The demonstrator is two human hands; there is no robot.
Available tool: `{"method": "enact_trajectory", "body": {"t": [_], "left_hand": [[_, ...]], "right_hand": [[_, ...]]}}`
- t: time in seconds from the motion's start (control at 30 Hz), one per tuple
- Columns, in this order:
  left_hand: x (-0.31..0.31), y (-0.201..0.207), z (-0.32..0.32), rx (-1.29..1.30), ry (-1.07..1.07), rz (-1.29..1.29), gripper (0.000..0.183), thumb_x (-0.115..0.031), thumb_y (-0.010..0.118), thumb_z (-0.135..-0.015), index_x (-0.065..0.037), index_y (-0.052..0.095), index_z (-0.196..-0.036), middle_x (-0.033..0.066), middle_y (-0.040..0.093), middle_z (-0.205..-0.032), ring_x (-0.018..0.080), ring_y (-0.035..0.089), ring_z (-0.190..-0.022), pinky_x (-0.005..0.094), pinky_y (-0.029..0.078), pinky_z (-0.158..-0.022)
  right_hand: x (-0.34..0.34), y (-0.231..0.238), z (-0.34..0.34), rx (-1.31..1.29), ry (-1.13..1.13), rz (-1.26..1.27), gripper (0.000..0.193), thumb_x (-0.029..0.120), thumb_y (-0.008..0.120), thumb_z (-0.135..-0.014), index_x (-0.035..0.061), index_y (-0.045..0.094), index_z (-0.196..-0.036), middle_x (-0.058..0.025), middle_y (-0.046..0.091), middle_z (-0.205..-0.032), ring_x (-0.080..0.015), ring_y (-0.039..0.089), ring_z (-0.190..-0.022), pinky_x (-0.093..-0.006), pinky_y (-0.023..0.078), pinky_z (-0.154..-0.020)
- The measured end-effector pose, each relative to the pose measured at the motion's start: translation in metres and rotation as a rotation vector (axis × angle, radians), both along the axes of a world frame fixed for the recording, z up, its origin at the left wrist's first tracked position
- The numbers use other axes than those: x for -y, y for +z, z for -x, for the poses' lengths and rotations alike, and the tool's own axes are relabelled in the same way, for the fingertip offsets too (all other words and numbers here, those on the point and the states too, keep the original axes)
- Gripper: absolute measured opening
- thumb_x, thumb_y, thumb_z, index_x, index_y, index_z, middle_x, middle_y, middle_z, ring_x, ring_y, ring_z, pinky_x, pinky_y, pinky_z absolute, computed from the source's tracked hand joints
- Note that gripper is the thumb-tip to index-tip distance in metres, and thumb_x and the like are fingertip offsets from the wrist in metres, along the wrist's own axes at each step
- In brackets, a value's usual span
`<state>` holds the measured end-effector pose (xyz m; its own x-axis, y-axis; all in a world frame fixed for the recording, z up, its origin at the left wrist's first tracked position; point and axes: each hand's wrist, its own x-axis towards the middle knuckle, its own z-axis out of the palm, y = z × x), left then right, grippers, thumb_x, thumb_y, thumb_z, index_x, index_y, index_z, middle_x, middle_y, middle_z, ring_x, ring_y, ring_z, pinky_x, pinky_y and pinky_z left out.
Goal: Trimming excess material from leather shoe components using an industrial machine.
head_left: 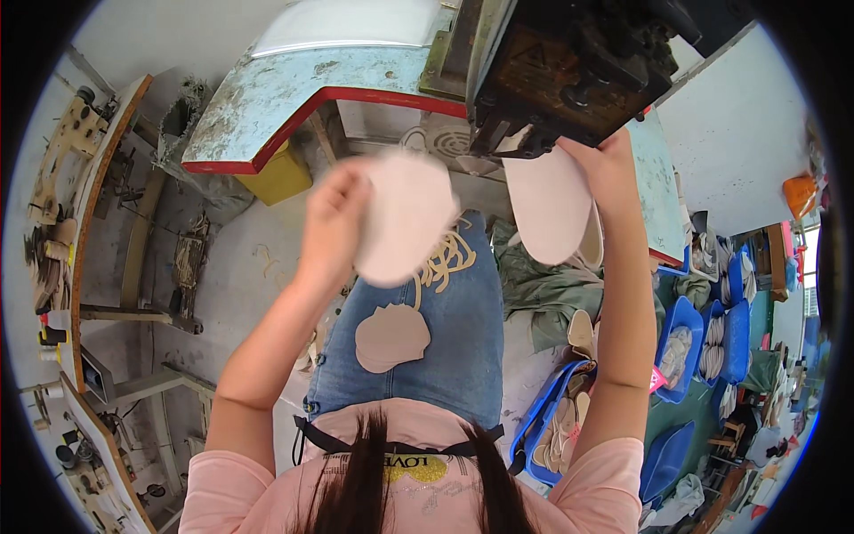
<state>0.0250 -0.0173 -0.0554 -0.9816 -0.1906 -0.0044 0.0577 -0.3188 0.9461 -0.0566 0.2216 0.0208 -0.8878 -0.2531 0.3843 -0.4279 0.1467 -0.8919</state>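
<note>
My left hand (338,200) is closed, pinching the left edge of a pale pink shoe insole piece (411,218), which is smeared by motion above my lap. On the other side my right hand (607,165) grips another pale insole (547,209) by its upper right edge, just below the dark sewing machine head (574,80). A second layer shows behind that insole's lower right edge. The far end of the insole is hidden by the machine. On my jeans lies a small stack of beige rounded cut pieces (390,338). Thin beige strips (445,265) rest beyond the stack.
The worn light-blue table (302,80) has a red edge that bends round the machine. Below it stands a yellow bin (276,175). A blue basket of insoles (553,427) sits beside my right thigh; more blue bins (680,347) stand farther right. Wooden shelving (107,222) lines the left.
</note>
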Motion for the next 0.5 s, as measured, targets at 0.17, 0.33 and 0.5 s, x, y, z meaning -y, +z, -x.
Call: {"method": "enact_trajectory", "body": {"t": [0.17, 0.33, 0.5], "left_hand": [[0.004, -0.132, -0.080, -0.246, -0.551, 1.137, 0.028, -0.004, 0.050, -0.072, 0.001, 0.052, -0.100, 0.0136, 0.054, -0.091, 0.0230, 0.051, -0.083, 0.0304, 0.039, -0.076], [-0.008, -0.075, -0.087, -0.190, -0.483, 0.549, 0.040, -0.008, 0.057, -0.066, 0.002, 0.050, -0.104, 0.0165, 0.049, -0.105, 0.0287, 0.046, -0.097, 0.0318, 0.035, -0.082], [-0.019, -0.027, -0.095, -0.251, -0.498, 0.656, 0.028, -0.004, 0.055, -0.067, 0.005, 0.054, -0.093, 0.0155, 0.058, -0.087, 0.0289, 0.057, -0.079, 0.0293, 0.042, -0.073]], "right_hand": [[-0.014, -0.018, -0.042, 0.284, 0.076, -0.133, 0.008, 0.010, 0.060, -0.073, 0.0060, 0.053, -0.076, 0.0020, 0.056, -0.068, -0.0029, 0.050, -0.058, -0.0178, 0.040, -0.050], [0.026, -0.076, -0.112, 0.011, 0.041, -0.179, 0.012, 0.010, 0.066, -0.069, 0.0031, 0.057, -0.073, -0.0045, 0.052, -0.062, -0.0099, 0.048, -0.051, -0.0217, 0.036, -0.045], [-0.002, -0.105, -0.122, 0.178, -0.089, 0.103, 0.016, 0.014, 0.062, -0.072, 0.0019, 0.057, -0.081, -0.0053, 0.054, -0.074, -0.0109, 0.050, -0.064, -0.0217, 0.039, -0.058]]}}
